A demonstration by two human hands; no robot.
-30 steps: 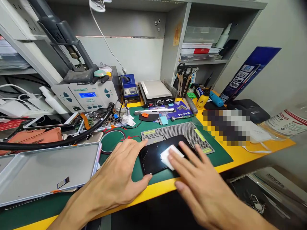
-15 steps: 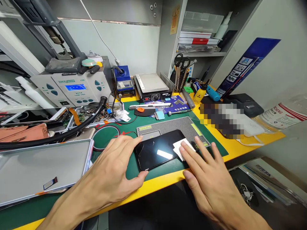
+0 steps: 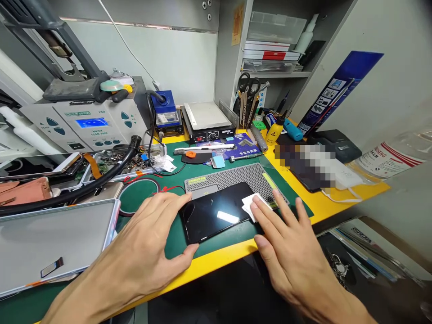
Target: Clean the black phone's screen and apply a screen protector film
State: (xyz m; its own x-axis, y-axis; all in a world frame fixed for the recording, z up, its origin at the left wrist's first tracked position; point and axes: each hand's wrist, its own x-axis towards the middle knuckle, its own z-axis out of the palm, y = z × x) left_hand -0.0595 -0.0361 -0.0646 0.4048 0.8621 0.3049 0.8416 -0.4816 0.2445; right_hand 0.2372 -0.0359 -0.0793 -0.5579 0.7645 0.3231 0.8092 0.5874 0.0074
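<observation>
One black phone [image 3: 209,209] overlaps perforated plate [image 3: 251,175] along near edge. Our left hand [image 3: 145,243] pinches one end; right hand [image 3: 290,247], fingers spread, presses white wipe [image 3: 249,204]. Loose hold could let our pressure skid phone.

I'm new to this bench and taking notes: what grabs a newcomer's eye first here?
Probably the glossy black device on the green mat, a bright reflection on its face. The left hand is at its left end, the right hand on a white wipe at its right. Back left, a blue display glows.
</observation>
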